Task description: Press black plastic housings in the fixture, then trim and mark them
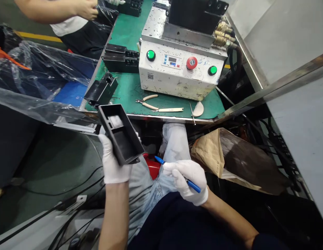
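Note:
My left hand [113, 165], in a white glove, holds a black rectangular box [127, 140] from beneath and the side. The box is tilted with its open top facing me, and a divider and a whitish patch show inside. My right hand [188, 178], also gloved in white, is closed on a blue pen [194, 185], whose tip points up and left toward the box. Pen and box are apart. Both hands are above my lap, in front of the table's edge.
A green-topped table [124, 92] holds a white machine [177, 74] with buttons, black parts [101, 90], cutting pliers [148, 102] and a beige strip [170, 109]. Another person's hand [88, 8] is at upper left. A brown paper bag [208, 152] stands right of my legs.

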Demonstrator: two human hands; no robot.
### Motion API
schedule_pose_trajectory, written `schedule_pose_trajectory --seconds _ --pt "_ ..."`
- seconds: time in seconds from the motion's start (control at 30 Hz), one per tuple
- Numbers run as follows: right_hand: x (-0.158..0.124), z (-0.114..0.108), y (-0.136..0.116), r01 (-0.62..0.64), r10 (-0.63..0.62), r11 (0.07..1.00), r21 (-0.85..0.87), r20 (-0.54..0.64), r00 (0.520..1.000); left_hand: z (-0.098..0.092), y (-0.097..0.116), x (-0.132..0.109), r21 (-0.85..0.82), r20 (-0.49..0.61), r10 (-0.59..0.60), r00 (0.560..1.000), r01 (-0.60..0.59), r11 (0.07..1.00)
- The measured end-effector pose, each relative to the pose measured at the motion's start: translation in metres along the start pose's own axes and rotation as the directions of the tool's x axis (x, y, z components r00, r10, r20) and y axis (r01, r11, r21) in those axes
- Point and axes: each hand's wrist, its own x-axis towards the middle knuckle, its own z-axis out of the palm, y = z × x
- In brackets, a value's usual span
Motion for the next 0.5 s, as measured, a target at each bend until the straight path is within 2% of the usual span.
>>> schedule_pose_trajectory --seconds 0.03,0.1,0.17,0.3,0.37,0.5 --pt "0.001 0.003 -0.006 -0.023 0.025 0.999 0.048 -0.03 0.999 0.002 0.0 0.001 -0.166 0.066 -0.063 0.996 0.073 0.983" --pt "0.002 0.011 -0.016 -0.053 0.061 0.988 0.145 -0.056 0.997 0.007 -0.001 0.0 -0.42 0.175 -0.094 0.98 0.16 0.893" --pt "0.003 0.021 -0.023 -0.059 0.072 0.976 0.209 -0.053 0.996 0.008 -0.006 -0.003 -0.519 0.162 -0.071 0.984 0.146 0.843" --pt "0.002 0.035 -0.025 -0.067 0.088 0.967 0.246 -0.076 0.993 -0.001 -0.023 -0.008 -0.521 0.011 -0.05 0.999 0.048 0.852" --pt "0.002 0.037 -0.024 -0.085 0.102 0.966 0.244 -0.056 0.993 -0.01 -0.031 -0.007 -0.509 0.035 -0.051 0.998 0.062 0.859" --pt "-0.001 0.036 -0.022 -0.097 0.102 0.958 0.271 -0.006 0.995 -0.022 -0.041 -0.002 -0.467 0.152 -0.057 0.987 0.122 0.876"
